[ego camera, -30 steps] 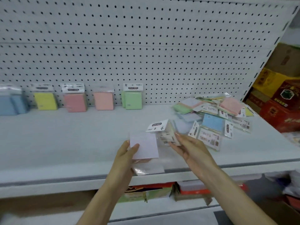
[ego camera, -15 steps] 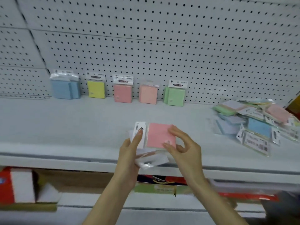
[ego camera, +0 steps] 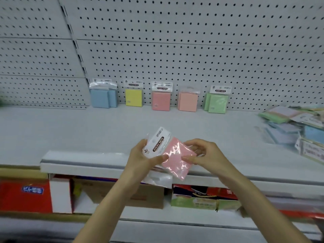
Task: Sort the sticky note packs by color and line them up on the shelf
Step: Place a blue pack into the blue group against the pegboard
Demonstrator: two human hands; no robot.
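Note:
I hold a pink sticky note pack [ego camera: 177, 155] in clear wrap over the front edge of the white shelf [ego camera: 87, 134]. My left hand [ego camera: 142, 158] grips its white header card, with another pack beneath it [ego camera: 157, 179]. My right hand [ego camera: 203, 153] pinches the pink pad's right edge. Upright against the pegboard stand a blue pack [ego camera: 102, 96], a yellow pack [ego camera: 133, 95], a pink pack [ego camera: 161, 98], a peach pack [ego camera: 188, 100] and a green pack [ego camera: 217, 101]. A loose pile of mixed packs [ego camera: 294, 127] lies at the shelf's right.
The pegboard back wall [ego camera: 175, 50] rises behind the row. Below the shelf sit a red box [ego camera: 24, 195], a cardboard box [ego camera: 122, 192] and a green-and-red carton [ego camera: 201, 199] on the lower shelf.
The view has swung left, so the row is now centred and the pile sits at the right edge. The pack in my hands turned from its pale back to its pink front and now tilts.

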